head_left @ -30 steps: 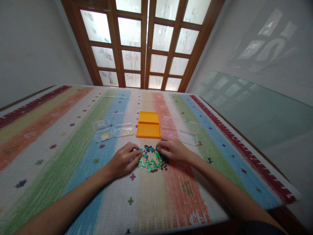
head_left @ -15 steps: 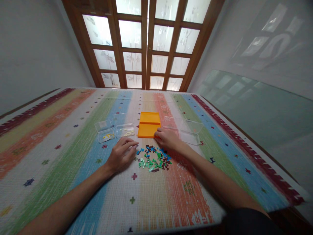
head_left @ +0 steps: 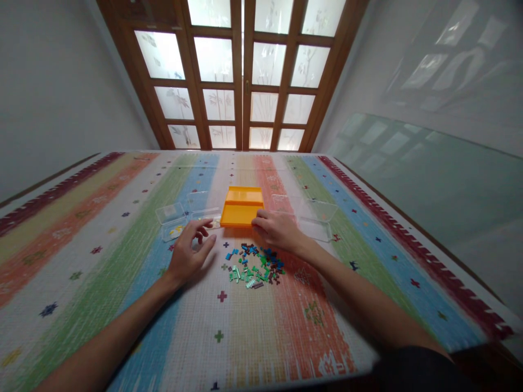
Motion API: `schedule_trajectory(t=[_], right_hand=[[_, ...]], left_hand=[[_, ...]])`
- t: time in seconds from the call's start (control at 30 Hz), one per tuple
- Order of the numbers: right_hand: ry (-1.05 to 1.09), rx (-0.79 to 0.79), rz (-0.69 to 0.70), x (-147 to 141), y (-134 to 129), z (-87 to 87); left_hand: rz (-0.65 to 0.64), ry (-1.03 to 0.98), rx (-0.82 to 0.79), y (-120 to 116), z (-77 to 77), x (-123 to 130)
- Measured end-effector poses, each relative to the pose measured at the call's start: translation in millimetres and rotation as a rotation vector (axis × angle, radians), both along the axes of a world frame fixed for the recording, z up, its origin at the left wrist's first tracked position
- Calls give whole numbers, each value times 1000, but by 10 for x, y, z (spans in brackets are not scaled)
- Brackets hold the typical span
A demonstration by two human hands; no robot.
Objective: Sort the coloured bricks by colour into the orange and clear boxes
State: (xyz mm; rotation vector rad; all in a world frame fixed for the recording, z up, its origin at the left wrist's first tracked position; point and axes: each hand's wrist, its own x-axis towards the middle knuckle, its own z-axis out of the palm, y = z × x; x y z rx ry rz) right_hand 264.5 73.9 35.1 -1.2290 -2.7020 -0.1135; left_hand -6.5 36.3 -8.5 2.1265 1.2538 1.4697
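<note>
An orange hinged plastic case (head_left: 242, 214) lies opened out, its front edge looking slightly raised off the cloth. My right hand (head_left: 275, 230) grips its front right corner, fingers closed on the edge. To the left, my left hand (head_left: 191, 247) hovers with thumb and fingers apart, holding nothing, beside a clear box of pale pieces (head_left: 216, 212). In front of the case lies a loose heap of small building bricks (head_left: 255, 267) in green, blue and brown.
Another clear lidded box (head_left: 174, 231) with yellow and white pieces is at the left. At the right stand clear open boxes (head_left: 314, 228), one partly behind my right hand. A striped cloth (head_left: 196, 337) covers the table; wooden glazed doors (head_left: 244, 98) are beyond.
The orange case has shifted a little left and its front edge looks lifted, with my right hand on it. My left hand has moved left and its fingers have spread.
</note>
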Motion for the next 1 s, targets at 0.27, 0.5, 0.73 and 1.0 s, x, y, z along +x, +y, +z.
schedule_trajectory(t=[0.27, 0.5, 0.73, 1.0], right_hand=[[62, 119, 57, -10, -239, 259], [91, 142, 150, -21, -346, 325], [19, 49, 162, -85, -336, 277], [63, -39, 124, -44, -281, 274]], left_hand=[[-139, -434, -294, 13, 54, -26], [-289, -837, -707, -84, 256, 7], [-281, -899, -899, -88, 332, 12], [-179, -888, -895, -54, 246, 41]])
